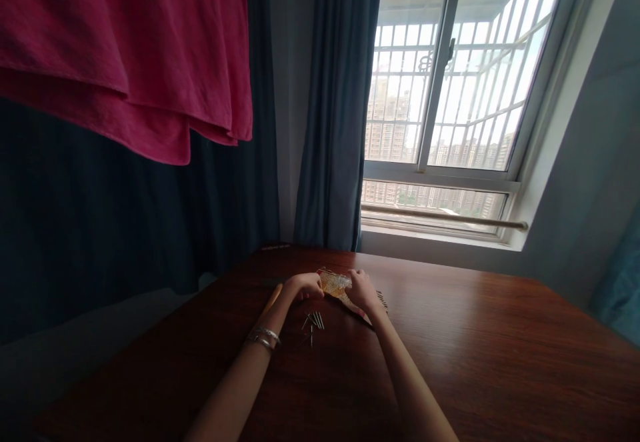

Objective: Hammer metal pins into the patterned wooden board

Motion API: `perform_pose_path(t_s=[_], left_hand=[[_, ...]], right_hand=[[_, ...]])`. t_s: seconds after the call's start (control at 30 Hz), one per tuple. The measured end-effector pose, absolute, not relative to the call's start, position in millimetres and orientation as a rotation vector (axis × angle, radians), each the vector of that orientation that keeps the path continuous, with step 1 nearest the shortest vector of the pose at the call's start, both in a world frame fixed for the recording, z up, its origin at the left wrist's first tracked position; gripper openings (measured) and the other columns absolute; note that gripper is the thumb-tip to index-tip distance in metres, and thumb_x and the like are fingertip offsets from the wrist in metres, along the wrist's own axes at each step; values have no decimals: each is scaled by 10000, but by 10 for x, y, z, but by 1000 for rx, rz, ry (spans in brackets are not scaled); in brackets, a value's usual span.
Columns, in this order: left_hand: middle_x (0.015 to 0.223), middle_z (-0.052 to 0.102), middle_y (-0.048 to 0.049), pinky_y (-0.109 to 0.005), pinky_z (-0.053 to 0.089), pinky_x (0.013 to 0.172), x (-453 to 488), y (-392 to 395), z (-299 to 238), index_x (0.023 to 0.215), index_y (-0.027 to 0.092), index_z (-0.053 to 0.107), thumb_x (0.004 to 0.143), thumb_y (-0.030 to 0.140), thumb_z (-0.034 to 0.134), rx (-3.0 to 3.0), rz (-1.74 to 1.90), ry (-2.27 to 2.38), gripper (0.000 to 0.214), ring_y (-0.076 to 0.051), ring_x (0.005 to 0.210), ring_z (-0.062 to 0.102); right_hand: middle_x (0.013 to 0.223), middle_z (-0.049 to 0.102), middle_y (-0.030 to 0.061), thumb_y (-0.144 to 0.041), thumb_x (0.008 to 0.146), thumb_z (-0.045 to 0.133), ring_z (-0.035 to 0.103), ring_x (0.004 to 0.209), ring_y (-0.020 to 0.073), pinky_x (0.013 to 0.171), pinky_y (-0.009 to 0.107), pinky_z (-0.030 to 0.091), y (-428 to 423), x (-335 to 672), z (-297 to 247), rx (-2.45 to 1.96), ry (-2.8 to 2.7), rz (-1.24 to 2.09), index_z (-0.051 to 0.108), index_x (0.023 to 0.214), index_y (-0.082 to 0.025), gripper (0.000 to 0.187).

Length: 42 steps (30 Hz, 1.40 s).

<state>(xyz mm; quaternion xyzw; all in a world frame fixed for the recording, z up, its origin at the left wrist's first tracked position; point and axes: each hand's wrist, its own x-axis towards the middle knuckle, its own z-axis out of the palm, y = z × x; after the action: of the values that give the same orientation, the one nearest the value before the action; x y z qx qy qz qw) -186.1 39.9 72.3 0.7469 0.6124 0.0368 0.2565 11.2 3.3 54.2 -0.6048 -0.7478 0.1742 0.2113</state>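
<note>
My left hand (305,287) and my right hand (363,289) rest on a dark wooden table (475,349). Both are closed on the two ends of a small clear plastic bag (335,284) with yellowish contents. A silver bracelet (264,337) sits on my left wrist. Several thin metal nails (313,322) lie loose on the table just below the hands. A wooden handle (271,299) lies beside my left forearm. Under my right hand a slatted wooden piece (382,301) shows partly.
A red cloth (125,55) hangs at the upper left over dark curtains (335,109). A barred window (450,95) fills the upper right, with a rail (445,216) under it. The table's far edge runs below the window sill.
</note>
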Motion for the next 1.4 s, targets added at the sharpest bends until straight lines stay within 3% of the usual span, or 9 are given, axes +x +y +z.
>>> perform_pose_path(t_s=[0.17, 0.3, 0.47, 0.67, 0.87, 1.0, 1.2, 1.4], left_hand=[[754, 631, -38, -197, 406, 467, -1860, 391, 826, 836, 164, 660, 570, 335, 598, 2036, 76, 1529, 322, -151, 613, 538], [767, 639, -35, -183, 387, 465, -1895, 353, 912, 848, 164, 668, 577, 346, 597, 2030, 128, 1502, 335, -151, 634, 538], [777, 656, -25, -190, 399, 510, -1910, 408, 895, 860, 157, 668, 604, 316, 583, 2092, 174, 1564, 313, -155, 655, 567], [808, 656, -53, -209, 411, 685, -1856, 515, 765, 808, 145, 661, 621, 146, 523, 2228, 320, 1736, 232, -174, 779, 588], [1137, 557, -105, -246, 375, 862, -1739, 535, 692, 1110, 145, 549, 683, 78, 430, 2292, 465, 1758, 448, -200, 1041, 511], [1247, 484, -111, -266, 328, 947, -1485, 574, 626, 1190, 145, 491, 677, 39, 433, 2399, 497, 1666, 527, -204, 1151, 435], [1196, 542, -66, -278, 363, 917, -1295, 625, 641, 1111, 240, 549, 626, 138, 584, 2450, 298, 1503, 496, -225, 1111, 483], [941, 645, -93, -264, 444, 743, -1200, 706, 767, 867, 196, 652, 581, 161, 638, 2509, 65, 1550, 289, -229, 869, 597]], right_hand=[[1222, 469, 143, -375, 784, 526, 478, 1072, 297, 830, 482, 399, 114, 250, 378, -1834, -2004, 401, 229, 1344, -206, 656], [1200, 500, 171, -412, 745, 509, 484, 1078, 322, 799, 464, 388, 164, 328, 307, -1851, -2030, 424, 170, 1366, -204, 738], [1221, 483, 166, -532, 647, 567, 462, 1094, 338, 820, 481, 353, 166, 406, 284, -1821, -2080, 407, 206, 1357, -233, 850], [1189, 506, 141, -604, 531, 631, 458, 1080, 335, 824, 450, 338, 173, 432, 217, -1810, -2119, 388, 252, 1339, -265, 955], [1209, 480, 125, -670, 512, 597, 402, 1107, 323, 873, 433, 280, 145, 423, 95, -1810, -2085, 296, 336, 1295, -261, 921], [1233, 462, 124, -722, 519, 540, 367, 1132, 314, 923, 413, 224, 130, 450, 14, -1789, -2061, 225, 321, 1313, -227, 961], [1221, 484, 126, -718, 548, 517, 383, 1118, 307, 938, 390, 212, 103, 452, -45, -1746, -2034, 155, 320, 1322, -196, 954], [1191, 511, 130, -717, 560, 507, 397, 1104, 302, 941, 372, 215, 37, 446, -59, -1698, -2004, 86, 324, 1320, -174, 952]])
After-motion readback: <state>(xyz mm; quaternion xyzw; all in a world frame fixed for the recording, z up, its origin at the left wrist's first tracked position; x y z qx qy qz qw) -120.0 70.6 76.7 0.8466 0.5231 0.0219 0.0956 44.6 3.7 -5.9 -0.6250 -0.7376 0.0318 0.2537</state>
